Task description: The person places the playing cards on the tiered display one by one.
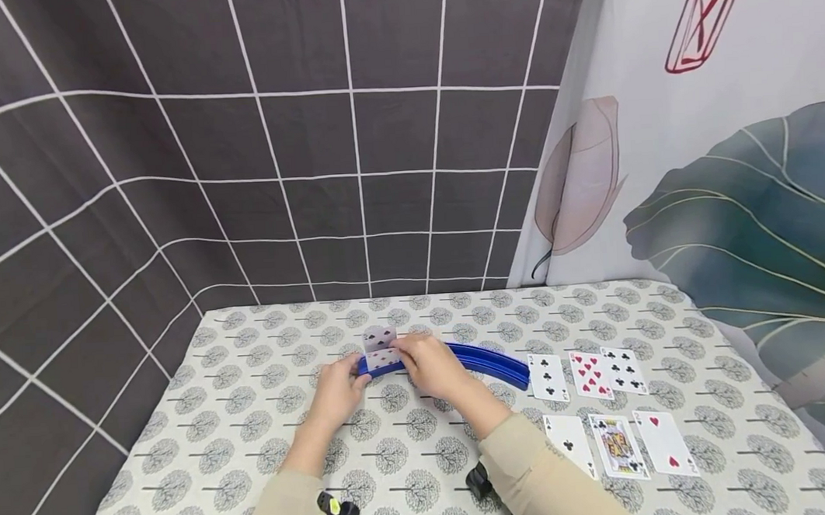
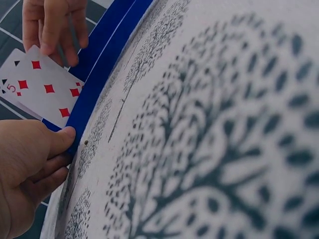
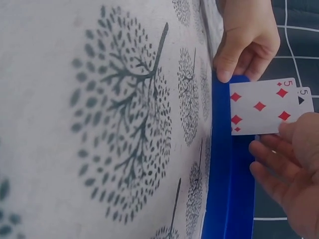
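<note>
A curved blue card holder (image 1: 491, 364) lies on the table. At its left end, my left hand (image 1: 339, 392) grips the rim between thumb and fingers. Close by, a five of diamonds (image 3: 259, 97) stands in the holder's slot, face towards me. Behind it a five of spades (image 3: 305, 99) rises higher, only partly visible. My right hand (image 1: 434, 365) pinches the five of diamonds at its upper right corner, thumb on the face. The other fingers of that hand spread beside the card, above the holder.
Right of the holder lie face-up cards in two rows: a black club card (image 1: 548, 377), a hearts card (image 1: 591, 376) and another club card (image 1: 624, 371) behind; an ace of clubs (image 1: 569, 444), a king (image 1: 618, 446) and a two of hearts (image 1: 666, 443) nearer. Patterned cloth (image 1: 253, 421) covers the table.
</note>
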A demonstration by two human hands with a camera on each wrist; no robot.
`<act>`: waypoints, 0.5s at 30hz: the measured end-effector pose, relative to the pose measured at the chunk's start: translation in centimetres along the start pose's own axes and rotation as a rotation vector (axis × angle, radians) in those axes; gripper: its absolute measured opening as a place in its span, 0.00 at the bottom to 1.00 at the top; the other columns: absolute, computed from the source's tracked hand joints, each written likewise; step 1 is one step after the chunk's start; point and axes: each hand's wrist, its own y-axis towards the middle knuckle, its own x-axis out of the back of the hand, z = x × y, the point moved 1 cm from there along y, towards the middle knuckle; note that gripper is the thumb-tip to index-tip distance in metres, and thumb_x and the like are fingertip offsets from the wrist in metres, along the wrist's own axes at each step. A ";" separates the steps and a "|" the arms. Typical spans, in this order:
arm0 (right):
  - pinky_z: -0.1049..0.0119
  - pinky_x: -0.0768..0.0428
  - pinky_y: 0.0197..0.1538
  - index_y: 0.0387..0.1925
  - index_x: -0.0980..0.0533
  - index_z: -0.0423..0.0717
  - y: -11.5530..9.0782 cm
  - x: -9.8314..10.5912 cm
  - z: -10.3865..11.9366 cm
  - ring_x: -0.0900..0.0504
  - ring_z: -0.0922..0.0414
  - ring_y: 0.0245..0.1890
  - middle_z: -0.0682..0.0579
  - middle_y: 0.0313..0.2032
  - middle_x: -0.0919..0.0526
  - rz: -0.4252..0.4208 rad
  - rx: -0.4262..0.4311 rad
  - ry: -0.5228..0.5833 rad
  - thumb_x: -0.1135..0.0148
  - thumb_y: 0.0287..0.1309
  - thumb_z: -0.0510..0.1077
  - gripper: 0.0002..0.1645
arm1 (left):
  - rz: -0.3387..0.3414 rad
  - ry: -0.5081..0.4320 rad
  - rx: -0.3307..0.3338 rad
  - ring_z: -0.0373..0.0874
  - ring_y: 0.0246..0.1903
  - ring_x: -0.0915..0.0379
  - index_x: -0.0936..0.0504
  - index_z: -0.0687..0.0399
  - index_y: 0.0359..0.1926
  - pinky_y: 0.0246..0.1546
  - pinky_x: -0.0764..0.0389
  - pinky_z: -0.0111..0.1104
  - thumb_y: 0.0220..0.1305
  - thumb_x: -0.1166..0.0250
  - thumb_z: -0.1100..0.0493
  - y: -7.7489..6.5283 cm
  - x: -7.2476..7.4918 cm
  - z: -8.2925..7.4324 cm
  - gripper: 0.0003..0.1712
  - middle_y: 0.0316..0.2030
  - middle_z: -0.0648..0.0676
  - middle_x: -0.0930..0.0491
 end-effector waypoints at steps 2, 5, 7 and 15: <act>0.59 0.14 0.52 0.57 0.20 0.38 -0.2 0.1 0.0 0.13 0.52 0.43 0.44 0.48 0.13 0.017 -0.014 0.007 0.39 0.70 0.38 0.17 | 0.003 0.004 0.005 0.56 0.46 0.16 0.21 0.70 0.59 0.57 0.18 0.47 0.62 0.30 0.67 0.0 0.0 -0.1 0.24 0.43 0.64 0.14; 0.59 0.14 0.51 0.60 0.23 0.35 -0.4 0.3 0.0 0.13 0.53 0.42 0.42 0.50 0.14 0.018 -0.015 0.013 0.37 0.68 0.39 0.22 | 0.005 0.007 0.016 0.57 0.47 0.16 0.24 0.72 0.61 0.58 0.19 0.48 0.63 0.31 0.66 -0.1 -0.1 -0.2 0.27 0.45 0.66 0.15; 0.58 0.14 0.53 0.60 0.23 0.34 -0.6 0.4 -0.1 0.13 0.52 0.44 0.41 0.50 0.14 0.021 -0.020 0.018 0.37 0.69 0.40 0.22 | 0.005 0.004 0.025 0.57 0.47 0.17 0.24 0.72 0.61 0.59 0.20 0.49 0.63 0.31 0.66 -0.1 -0.1 -0.2 0.27 0.45 0.66 0.15; 0.57 0.15 0.55 0.59 0.22 0.36 -1.4 1.2 -0.4 0.14 0.51 0.49 0.42 0.54 0.15 0.036 -0.039 0.039 0.37 0.69 0.40 0.20 | 0.008 0.028 0.040 0.60 0.51 0.20 0.23 0.69 0.62 0.64 0.26 0.54 0.63 0.30 0.64 0.0 -0.1 0.0 0.27 0.46 0.64 0.15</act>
